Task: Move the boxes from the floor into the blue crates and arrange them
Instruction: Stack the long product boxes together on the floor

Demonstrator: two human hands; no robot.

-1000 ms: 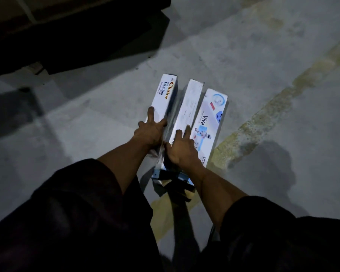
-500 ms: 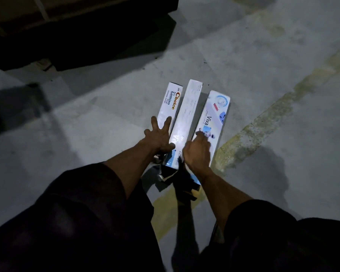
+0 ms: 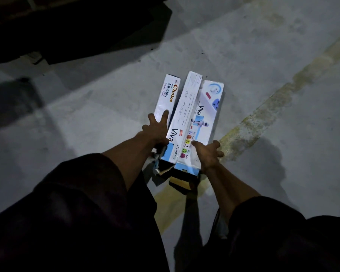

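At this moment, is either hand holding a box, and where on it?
Three long white cardboard boxes are pressed together between both hands at their near ends: left hand on the left box's outer side, right hand at the right box's near corner. A closed grip cannot be told.
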